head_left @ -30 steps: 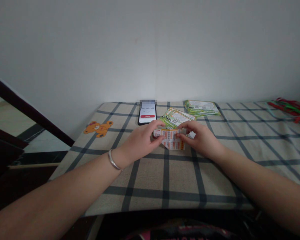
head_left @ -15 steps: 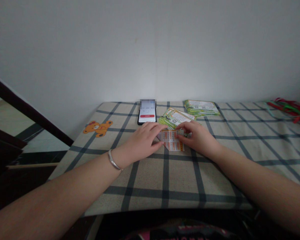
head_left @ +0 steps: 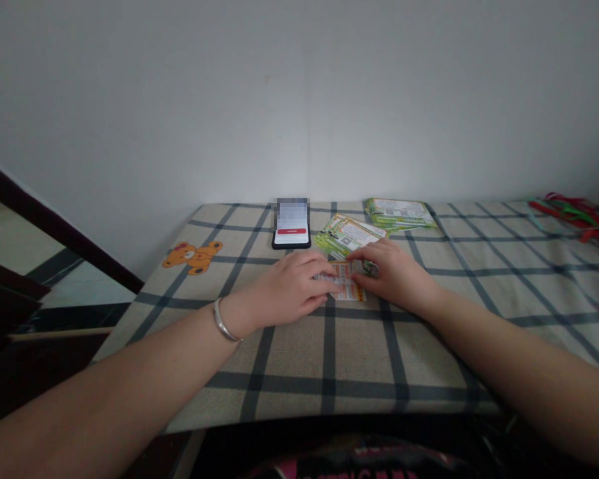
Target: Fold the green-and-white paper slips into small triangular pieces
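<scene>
A small printed card (head_left: 347, 287) with orange and white blocks lies on the table between my hands. My left hand (head_left: 292, 287) rests over its left part, fingers stretched out and flat, the fingertips touching the print. At the right edge, my right hand (head_left: 389, 269) grips the card between curved index finger and thumb. A dark green and white patch shows in the gap between them. Just behind the card, several green and white cards (head_left: 352, 233) lie fanned out, partly behind the right hand's fingers. My left wrist wears a silver bangle (head_left: 223, 322).
A phone (head_left: 292, 226) with a red button on its screen lies left of the fanned cards. Another pile of green cards (head_left: 402, 213) sits near the wall. Red and green ribbons (head_left: 579, 219) lie far right. An orange bear figure (head_left: 192, 258) is on the checked tablecloth (head_left: 299, 366).
My left hand has shifted from the card's left edge onto its face, and its fingers are now flatter. The right hand stays at the right edge.
</scene>
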A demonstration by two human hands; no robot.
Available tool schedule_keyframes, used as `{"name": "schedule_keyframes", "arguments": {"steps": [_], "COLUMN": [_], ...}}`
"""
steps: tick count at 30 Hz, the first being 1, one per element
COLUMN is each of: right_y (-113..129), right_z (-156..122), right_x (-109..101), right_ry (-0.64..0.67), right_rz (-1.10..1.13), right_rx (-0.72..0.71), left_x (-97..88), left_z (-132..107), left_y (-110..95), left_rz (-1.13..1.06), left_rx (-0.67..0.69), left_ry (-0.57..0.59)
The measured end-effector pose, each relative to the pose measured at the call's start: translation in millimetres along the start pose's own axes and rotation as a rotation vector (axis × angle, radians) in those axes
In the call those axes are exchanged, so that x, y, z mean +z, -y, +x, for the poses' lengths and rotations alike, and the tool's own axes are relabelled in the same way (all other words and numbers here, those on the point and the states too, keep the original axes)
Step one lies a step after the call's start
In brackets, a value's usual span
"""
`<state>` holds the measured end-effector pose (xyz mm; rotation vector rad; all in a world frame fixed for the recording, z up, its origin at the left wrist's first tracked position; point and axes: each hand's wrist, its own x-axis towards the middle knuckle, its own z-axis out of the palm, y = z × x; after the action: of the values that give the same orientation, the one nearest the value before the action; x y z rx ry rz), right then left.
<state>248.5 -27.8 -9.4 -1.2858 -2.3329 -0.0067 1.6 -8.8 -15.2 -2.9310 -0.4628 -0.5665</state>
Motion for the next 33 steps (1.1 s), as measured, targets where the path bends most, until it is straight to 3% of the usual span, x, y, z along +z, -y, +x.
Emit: {"name": "schedule_keyframes", "arguments": {"steps": [6, 13, 25, 33], "right_y": [-7.7, -14.2, -10.4, 7.9], "right_z": [-2.3, -5.2, -3.9, -4.6], "right_x": [-14.4, -22.6, -25.1, -25.5], "right_ry": [0.134, 0.266, 0.237, 0.242], "right_rz": [0.011, 0.049, -0.02, -0.063], "right_rx": [-0.179, -0.225, -0.293, -0.344], "left_x": [0.7, 0.6, 0.0, -1.9], "left_z": [-0.3, -0.8, -0.9, -0.6], "left_y": [1.7, 1.3, 3.4, 4.0], "left_rz": [-0.01, -0.03, -0.057, -0.101], "left_rx": [-0.022, -0.062, -0.044, -0.049], "left_ry": [0.017, 0.038, 0.07, 0.063]}}
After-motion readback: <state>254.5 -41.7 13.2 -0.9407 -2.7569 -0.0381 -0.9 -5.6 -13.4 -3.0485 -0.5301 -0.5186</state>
